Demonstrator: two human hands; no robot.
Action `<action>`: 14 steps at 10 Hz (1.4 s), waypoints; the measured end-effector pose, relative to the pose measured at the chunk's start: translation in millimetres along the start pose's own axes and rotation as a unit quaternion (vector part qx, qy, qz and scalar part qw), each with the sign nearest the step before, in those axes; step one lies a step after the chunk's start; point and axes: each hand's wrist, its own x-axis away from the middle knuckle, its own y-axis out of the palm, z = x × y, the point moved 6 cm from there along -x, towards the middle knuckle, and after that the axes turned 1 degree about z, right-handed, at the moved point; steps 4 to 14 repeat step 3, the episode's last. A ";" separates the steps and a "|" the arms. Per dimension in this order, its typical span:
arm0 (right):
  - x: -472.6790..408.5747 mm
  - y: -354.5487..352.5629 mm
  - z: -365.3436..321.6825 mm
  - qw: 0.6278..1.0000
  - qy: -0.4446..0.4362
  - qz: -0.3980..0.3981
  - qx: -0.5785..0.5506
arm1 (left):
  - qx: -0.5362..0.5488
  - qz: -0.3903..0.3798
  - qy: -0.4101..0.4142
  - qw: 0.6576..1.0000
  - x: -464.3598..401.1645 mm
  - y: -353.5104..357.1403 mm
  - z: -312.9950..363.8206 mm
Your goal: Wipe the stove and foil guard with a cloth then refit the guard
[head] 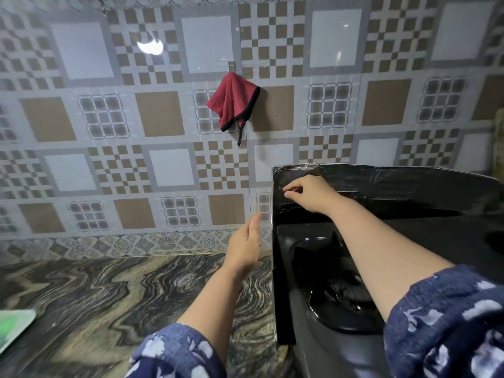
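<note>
A dark stove (436,241) stands on the counter at the right, its black burner (341,293) partly hidden by my right forearm. The foil guard (395,184) wraps the stove's back and left side, standing upright. My right hand (311,192) rests on the guard's back panel near its left corner, fingers curled against the foil. My left hand (245,246) hovers flat, fingers apart, just left of the guard's side panel, holding nothing. A red cloth (231,102) with black trim hangs from a wall hook above.
The marbled counter (109,309) spreads to the left of the stove. A green and white object (13,328) pokes in at the left edge. Patterned tiles (163,118) cover the wall behind.
</note>
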 end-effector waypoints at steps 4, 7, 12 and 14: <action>117.4 1.6 -10.2 0.998 0.017 -0.053 0.003 | -0.201 0.011 0.014 0.979 82.8 -12.3 -23.7; 117.4 1.6 -10.2 0.998 0.017 -0.053 0.003 | -0.201 0.011 0.014 0.979 82.8 -12.3 -23.7; 117.4 1.6 -10.2 0.998 0.017 -0.053 0.003 | -0.201 0.011 0.014 0.979 82.8 -12.3 -23.7; 117.4 1.6 -10.2 0.998 0.017 -0.053 0.003 | -0.201 0.011 0.014 0.979 82.8 -12.3 -23.7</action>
